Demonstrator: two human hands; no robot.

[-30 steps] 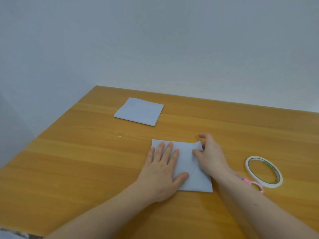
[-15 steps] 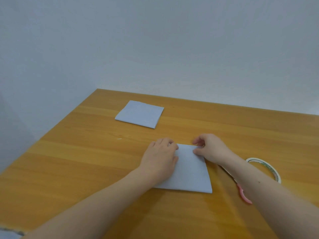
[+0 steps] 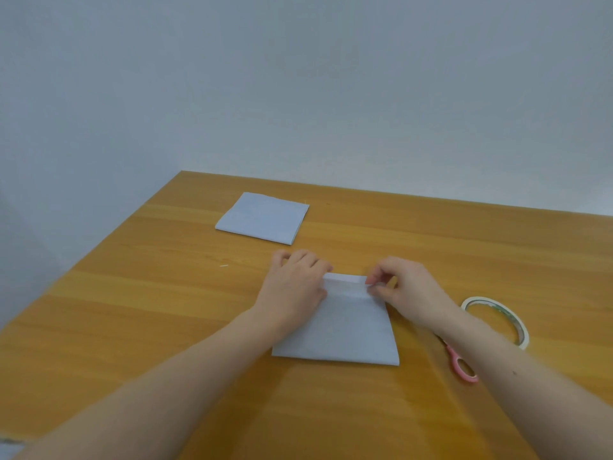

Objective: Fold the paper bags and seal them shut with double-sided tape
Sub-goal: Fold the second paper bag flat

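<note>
A pale blue-white paper bag [image 3: 345, 330] lies flat on the wooden table [image 3: 166, 327] in front of me. A narrow strip along its far edge is folded over toward me. My left hand [image 3: 295, 287] grips the left end of that folded strip with curled fingers. My right hand [image 3: 404, 287] pinches the right end of the strip between thumb and fingertips. A roll of double-sided tape [image 3: 497, 318] lies to the right, partly hidden by my right forearm.
A second folded paper bag [image 3: 263, 218] lies farther back on the left. Pink-handled scissors [image 3: 462, 366] lie beside my right forearm, their blades hidden under it. A grey wall rises just behind the table's far and left edges.
Both hands moved from lying on the bag up to its far edge. The far edge is now folded over into a narrow strip, held at both ends.
</note>
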